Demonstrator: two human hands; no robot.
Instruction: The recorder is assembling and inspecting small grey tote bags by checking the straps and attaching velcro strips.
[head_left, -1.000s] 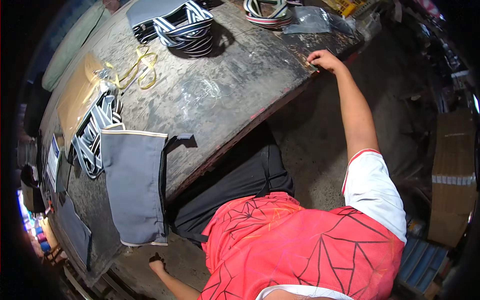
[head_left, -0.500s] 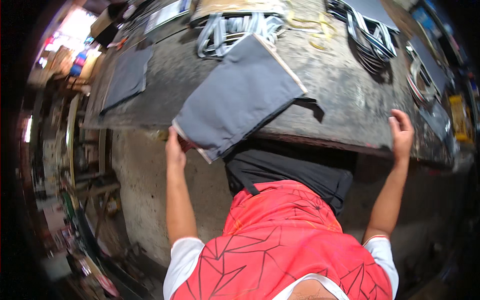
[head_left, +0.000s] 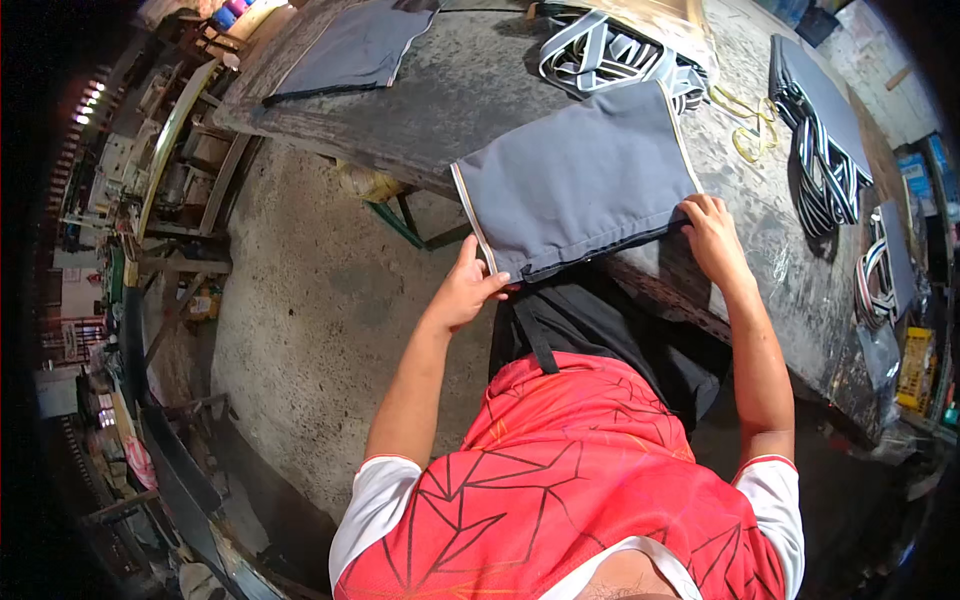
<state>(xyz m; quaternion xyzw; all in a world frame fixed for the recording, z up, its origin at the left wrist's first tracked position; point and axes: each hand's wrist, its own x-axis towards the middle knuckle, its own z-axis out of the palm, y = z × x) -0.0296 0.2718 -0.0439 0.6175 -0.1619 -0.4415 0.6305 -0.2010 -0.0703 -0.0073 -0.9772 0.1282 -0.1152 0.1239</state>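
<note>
Head view: gray fabric panel (head_left: 580, 180), pale-trimmed along 2 opposite edges, spread flat and slightly slanted, partly over dark worn table (head_left: 420, 135), partly past its near edge. At lower left corner of panel, left hand (head_left: 465, 288), narrow in grip, thumb on upper face. At lower right corner, right hand (head_left: 715, 235), fingers bent and close together, holding the edge. Just beyond panel, white-and-dark striped straps (head_left: 620, 55) in a loose heap; to their right, yellow cord (head_left: 745, 125) in loops. Farther right, gray fabric stack (head_left: 815, 95) with striped strap bundle (head_left: 828, 170) alongside. Near right end of table, clear plastic bag (head_left: 880, 352) and yellow basket (head_left: 915, 368). At far left of tabletop, well apart from both hands, second gray panel (head_left: 350, 50), lying flat. Below, at left, bare floor (head_left: 310, 250).
</note>
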